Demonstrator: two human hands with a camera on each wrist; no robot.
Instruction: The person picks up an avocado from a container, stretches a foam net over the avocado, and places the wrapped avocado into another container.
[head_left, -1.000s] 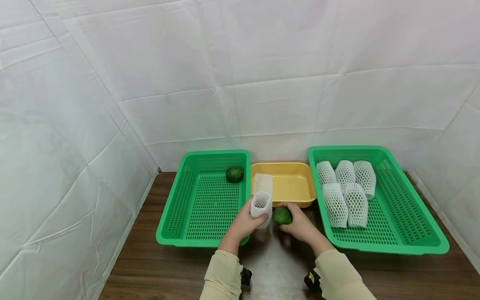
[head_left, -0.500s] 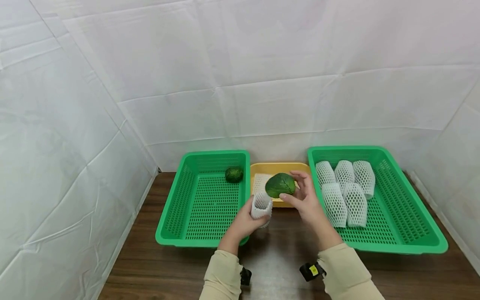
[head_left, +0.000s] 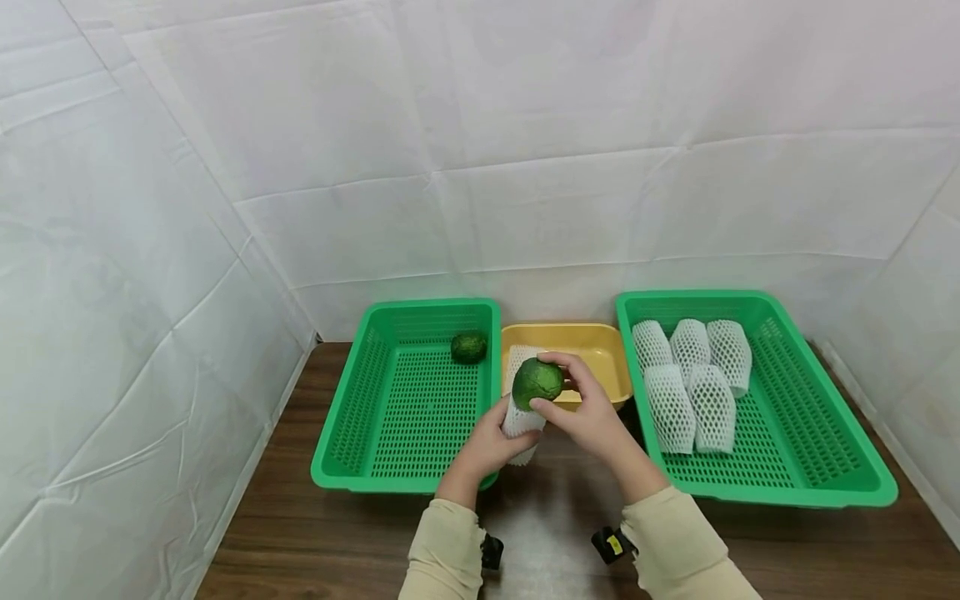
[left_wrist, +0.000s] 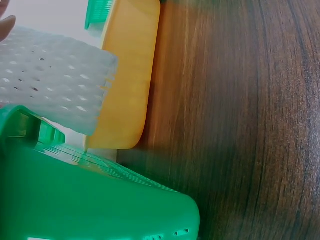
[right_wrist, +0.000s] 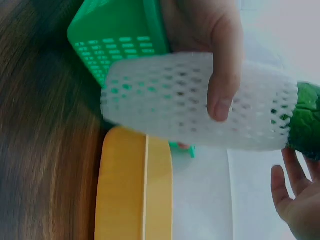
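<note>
My left hand grips a white foam net sleeve, held upright with its mouth at the top. Above that mouth, my right hand pinches a green, rough-skinned avocado between thumb and fingers. In the right wrist view the avocado meets the open end of the sleeve, its near end just at the edge. There the left thumb lies across the sleeve's middle. The left wrist view shows the sleeve's lower end, clear of the wooden table.
A green basket at the left holds another avocado. Between the baskets, a yellow tray contains flat foam net. Several net-covered pieces lie in the right green basket. White sheeting stands behind.
My right hand has lifted the avocado from beside the sleeve, turned it, and brought it left over the sleeve's mouth. The left hand keeps its place, with the sleeve tilted slightly.
</note>
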